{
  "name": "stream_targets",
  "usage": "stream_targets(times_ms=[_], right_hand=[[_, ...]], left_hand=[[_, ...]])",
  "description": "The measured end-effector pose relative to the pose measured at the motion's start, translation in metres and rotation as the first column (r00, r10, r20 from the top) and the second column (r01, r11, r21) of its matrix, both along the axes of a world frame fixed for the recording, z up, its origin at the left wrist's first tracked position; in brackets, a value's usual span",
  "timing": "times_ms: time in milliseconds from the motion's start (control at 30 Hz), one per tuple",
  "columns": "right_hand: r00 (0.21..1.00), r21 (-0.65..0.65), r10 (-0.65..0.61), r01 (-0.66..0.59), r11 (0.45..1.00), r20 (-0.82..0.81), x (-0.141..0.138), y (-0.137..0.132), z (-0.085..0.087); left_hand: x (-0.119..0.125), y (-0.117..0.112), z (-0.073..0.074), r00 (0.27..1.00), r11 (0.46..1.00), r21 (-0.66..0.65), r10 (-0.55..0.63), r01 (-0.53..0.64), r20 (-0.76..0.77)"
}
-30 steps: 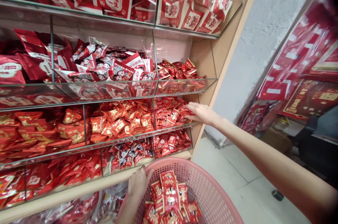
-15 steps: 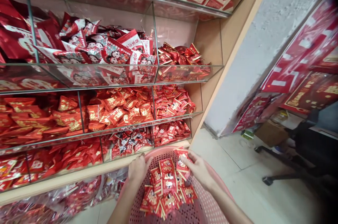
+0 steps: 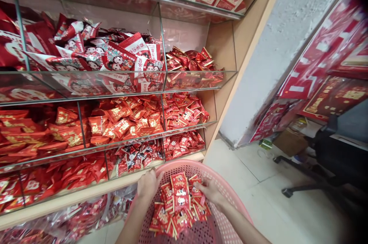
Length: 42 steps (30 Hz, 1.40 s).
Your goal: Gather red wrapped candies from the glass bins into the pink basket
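A pink perforated plastic basket [image 3: 231, 198] is below me, with a pile of small red wrapped packets [image 3: 180, 202] printed in gold and white inside. My left hand [image 3: 148, 184] is closed round the basket's left rim, next to the shelf edge. Inside the basket, on the right of the pile, my right hand [image 3: 211, 191] pinches a red packet [image 3: 195, 181]. Its thumb and fingers partly cover that packet, which is low against the others.
Glass-fronted shelves [image 3: 115, 94] hold several kinds of red packets in divided compartments. Bagged goods [image 3: 86, 213] lie under the bottom ledge. To the right are a rough grey wall [image 3: 267, 45], a tiled floor, a cardboard box [image 3: 290, 142] and a black wheeled chair [image 3: 333, 156].
My right hand has lowered the packet from near the basket's far rim down to the pile. My left hand keeps its hold on the rim. The view has shifted slightly right.
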State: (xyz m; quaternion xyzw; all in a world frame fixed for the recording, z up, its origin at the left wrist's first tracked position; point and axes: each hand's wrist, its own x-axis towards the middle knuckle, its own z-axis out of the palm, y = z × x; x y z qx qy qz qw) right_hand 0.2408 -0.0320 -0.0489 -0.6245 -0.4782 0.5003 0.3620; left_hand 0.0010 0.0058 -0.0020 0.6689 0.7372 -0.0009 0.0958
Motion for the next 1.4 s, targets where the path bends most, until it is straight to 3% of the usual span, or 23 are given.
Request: stream_targets(times_ms=[167,267,567,700,967,1233,1400], right_hand=[[1.000,-0.094,0.004,-0.006,0.996,-0.021,-0.007,0.006,-0.023],[0.998,-0.124,0.044,-0.049,0.991,-0.040,-0.010,0.004,-0.028],[0.999,-0.054,-0.023,0.021,0.998,-0.025,-0.006,0.005,-0.025],[0.997,-0.007,0.003,-0.004,1.000,-0.077,-0.002,0.008,-0.027],[0.998,0.077,0.038,-0.042,0.996,0.046,0.015,0.001,-0.009],[0.993,-0.172,0.116,-0.114,0.979,0.002,0.023,-0.009,-0.002],[0.983,-0.243,0.143,-0.168,0.955,-0.118,0.017,-0.013,-0.003]], left_hand=[[0.000,0.000,0.000,1.000,1.000,0.000,0.004,-0.004,-0.003],[-0.001,0.000,-0.001,1.000,1.000,0.003,-0.003,0.003,-0.013],[0.001,0.001,0.001,1.000,1.000,-0.015,-0.002,0.002,-0.028],[0.001,0.001,0.004,1.000,1.000,-0.016,-0.002,0.001,-0.026],[0.001,0.000,0.003,1.000,1.000,-0.016,0.004,-0.005,-0.013],[0.000,0.001,0.000,1.000,1.000,0.002,-0.008,0.008,-0.015],[0.000,0.001,0.001,1.000,1.000,-0.007,-0.006,0.006,-0.004]])
